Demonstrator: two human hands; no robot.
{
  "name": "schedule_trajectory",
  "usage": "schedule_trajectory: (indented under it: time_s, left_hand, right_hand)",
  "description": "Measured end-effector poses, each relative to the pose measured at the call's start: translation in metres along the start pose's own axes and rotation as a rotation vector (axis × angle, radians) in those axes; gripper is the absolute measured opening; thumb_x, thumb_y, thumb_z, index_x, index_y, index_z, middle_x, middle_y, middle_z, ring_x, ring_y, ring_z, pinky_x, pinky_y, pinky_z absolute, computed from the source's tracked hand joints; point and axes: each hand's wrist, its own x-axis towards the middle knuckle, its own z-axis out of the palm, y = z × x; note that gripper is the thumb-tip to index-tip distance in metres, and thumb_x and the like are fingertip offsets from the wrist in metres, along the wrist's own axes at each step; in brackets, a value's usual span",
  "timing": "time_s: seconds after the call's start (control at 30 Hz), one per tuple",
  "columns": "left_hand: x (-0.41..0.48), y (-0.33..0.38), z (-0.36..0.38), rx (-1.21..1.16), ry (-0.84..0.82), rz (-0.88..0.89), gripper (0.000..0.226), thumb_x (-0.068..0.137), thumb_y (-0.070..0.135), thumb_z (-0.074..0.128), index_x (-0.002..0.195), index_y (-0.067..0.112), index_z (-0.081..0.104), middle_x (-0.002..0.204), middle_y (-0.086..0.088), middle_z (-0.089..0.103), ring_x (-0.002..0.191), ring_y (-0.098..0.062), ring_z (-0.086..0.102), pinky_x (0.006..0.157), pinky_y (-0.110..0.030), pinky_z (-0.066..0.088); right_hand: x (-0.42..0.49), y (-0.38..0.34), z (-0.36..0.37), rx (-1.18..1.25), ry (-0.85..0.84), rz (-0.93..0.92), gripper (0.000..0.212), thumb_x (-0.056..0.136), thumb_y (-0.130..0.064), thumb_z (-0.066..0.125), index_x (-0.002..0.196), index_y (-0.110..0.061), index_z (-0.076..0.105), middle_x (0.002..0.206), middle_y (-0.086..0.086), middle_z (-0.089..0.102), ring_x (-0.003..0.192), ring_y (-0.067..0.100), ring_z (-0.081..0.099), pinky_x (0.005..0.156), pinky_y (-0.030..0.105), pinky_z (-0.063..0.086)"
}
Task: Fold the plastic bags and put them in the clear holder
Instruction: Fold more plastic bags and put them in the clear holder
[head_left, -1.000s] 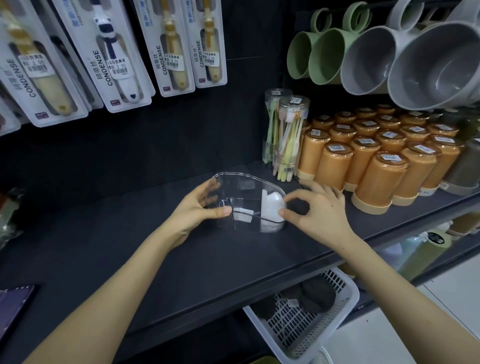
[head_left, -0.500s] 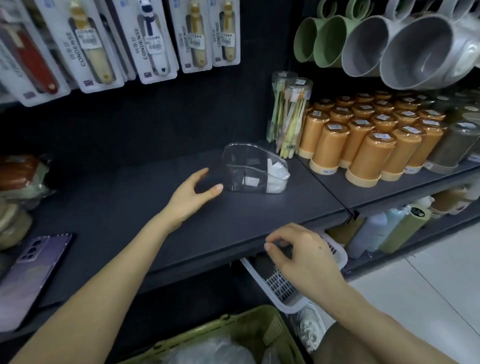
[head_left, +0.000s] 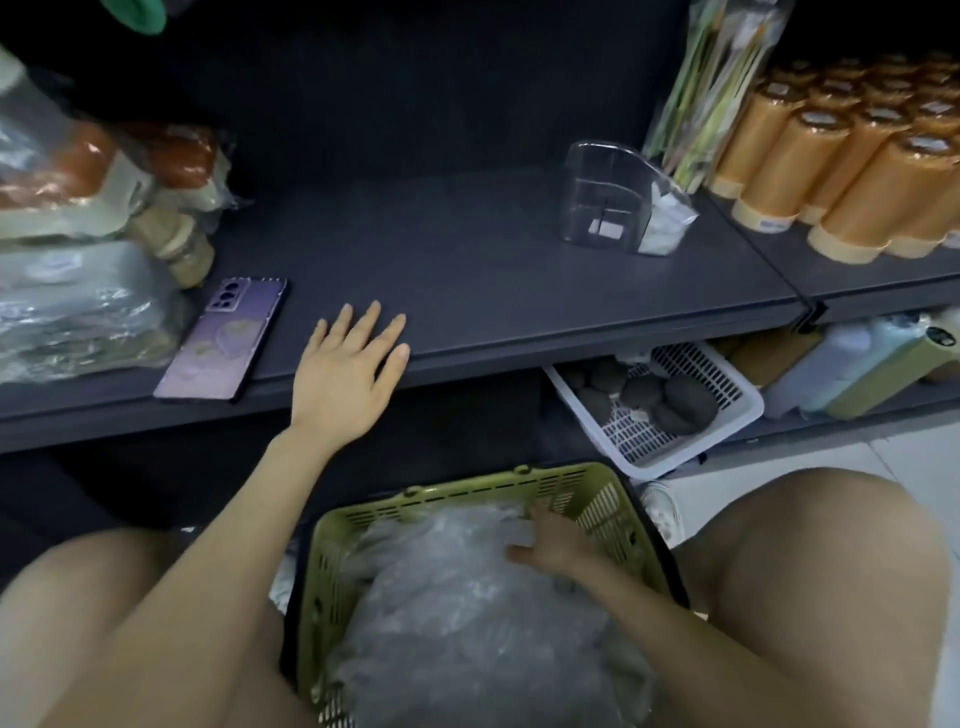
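Head view: clear holder (head_left: 605, 202), one o'clock, barely filled; bags (head_left: 467, 597) heaped at six; left hand (head_left: 345, 374) released, right hand (head_left: 553, 543) unclear.

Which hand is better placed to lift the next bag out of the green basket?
Right. The right hand is on the bags inside the basket; the left hand rests flat on the shelf edge above.

The olive-green slotted plastic basket (head_left: 467, 492) held translucent whitish plastic bags (head_left: 457, 603), and the see-through plastic holder (head_left: 605, 202) stood colourless on the dark grey shelf board (head_left: 493, 270). The lilac phone (head_left: 223, 338) bore pale heart shapes, the cylindrical orange tubs (head_left: 857, 192) had cream bases, and the white slotted plastic basket (head_left: 691, 449) held dark grey lumps (head_left: 688, 400).
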Motion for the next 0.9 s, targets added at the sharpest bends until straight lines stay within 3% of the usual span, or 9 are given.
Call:
schedule_trajectory:
  time_s: [0.13, 0.27, 0.37, 0.5, 0.57, 0.63, 0.7, 0.8, 0.9]
  left_hand:
    - [0.002, 0.001, -0.001, 0.006, -0.013, -0.01, 0.072, 0.093, 0.056, 0.003, 0.146, 0.024, 0.039, 0.154, -0.007, 0.035, 0.144, -0.034, 0.026, 0.117, -0.046, 0.017]
    - [0.003, 0.0, -0.001, 0.015, -0.023, -0.013, 0.076, 0.089, 0.058, -0.002, 0.148, 0.027, 0.036, 0.156, -0.005, 0.031, 0.146, -0.031, 0.021, 0.118, -0.044, 0.014]
    - [0.003, 0.0, 0.0, 0.0, -0.018, -0.019, 0.072, 0.091, 0.058, 0.002, 0.148, 0.027, 0.034, 0.157, -0.003, 0.028, 0.147, -0.029, 0.018, 0.119, -0.042, 0.011]
    - [0.002, 0.0, -0.003, -0.204, 0.02, -0.054, 0.053, 0.099, 0.051, 0.028, 0.14, 0.025, 0.048, 0.154, -0.003, 0.035, 0.146, -0.026, 0.022, 0.118, -0.038, 0.011]
    - [-0.008, 0.009, -0.014, -0.504, 0.137, -0.093, 0.033, 0.098, 0.036, 0.05, 0.123, 0.02, 0.065, 0.139, -0.002, 0.053, 0.135, -0.023, 0.041, 0.113, -0.033, 0.025]
    - [-0.027, 0.026, -0.027, -0.695, 0.242, -0.048, 0.026, 0.091, 0.037, 0.057, 0.101, 0.019, 0.073, 0.111, 0.006, 0.067, 0.109, -0.015, 0.059, 0.099, -0.033, 0.043]
    - [-0.048, 0.049, -0.041, -0.777, 0.226, 0.038, 0.032, 0.086, 0.048, 0.054, 0.09, 0.022, 0.073, 0.092, 0.013, 0.067, 0.092, -0.008, 0.062, 0.087, -0.035, 0.048]
    - [-0.064, 0.074, -0.055, -0.768, 0.066, 0.081, 0.057, 0.074, 0.071, 0.054, 0.116, 0.033, 0.063, 0.108, 0.019, 0.063, 0.106, 0.001, 0.055, 0.094, -0.022, 0.042]
    - [-0.063, 0.088, -0.062, -0.895, -0.095, 0.067, 0.084, 0.063, 0.079, 0.062, 0.136, 0.042, 0.041, 0.13, 0.025, 0.053, 0.12, 0.008, 0.047, 0.098, -0.014, 0.038]
  right_hand:
    - [0.007, 0.011, 0.033, -0.113, -0.029, 0.027, 0.079, 0.091, -0.045, 0.06, 0.153, -0.018, 0.019, 0.156, 0.004, 0.029, 0.139, 0.025, 0.034, 0.11, 0.033, 0.03]
    - [0.01, 0.014, 0.049, -0.229, 0.006, 0.065, 0.036, 0.098, -0.028, 0.047, 0.13, -0.014, 0.056, 0.132, 0.008, 0.057, 0.123, 0.025, 0.052, 0.098, 0.028, 0.039]
    - [0.006, 0.012, 0.038, -0.219, 0.108, 0.017, 0.026, 0.096, -0.03, 0.05, 0.109, -0.019, 0.07, 0.111, 0.003, 0.07, 0.106, 0.021, 0.063, 0.079, 0.025, 0.043]
    - [-0.02, -0.015, -0.015, -0.199, 0.272, -0.1, 0.026, 0.088, -0.047, 0.06, 0.102, -0.031, 0.073, 0.108, -0.004, 0.069, 0.11, 0.019, 0.058, 0.09, 0.027, 0.041]
    - [-0.044, -0.031, -0.049, -0.143, 0.365, -0.235, 0.013, 0.084, -0.043, 0.064, 0.082, -0.032, 0.07, 0.098, -0.007, 0.065, 0.104, 0.018, 0.059, 0.091, 0.032, 0.043]
    - [-0.069, -0.046, -0.085, 0.076, 0.376, -0.357, 0.024, 0.083, -0.037, 0.068, 0.066, -0.023, 0.06, 0.075, -0.007, 0.061, 0.077, 0.013, 0.061, 0.075, 0.033, 0.048]
    - [-0.093, -0.064, -0.118, 0.295, 0.383, -0.439, 0.03, 0.083, -0.033, 0.072, 0.065, -0.013, 0.059, 0.057, -0.004, 0.056, 0.054, 0.01, 0.05, 0.058, 0.025, 0.041]
    - [-0.119, -0.091, -0.153, 0.471, 0.41, -0.519, 0.029, 0.082, -0.03, 0.075, 0.066, -0.008, 0.063, 0.05, -0.003, 0.051, 0.045, 0.005, 0.041, 0.049, 0.016, 0.032]
    - [-0.134, -0.11, -0.171, 0.627, 0.353, -0.583, 0.036, 0.083, -0.036, 0.072, 0.071, -0.003, 0.068, 0.056, 0.012, 0.058, 0.051, 0.008, 0.05, 0.052, 0.018, 0.038]
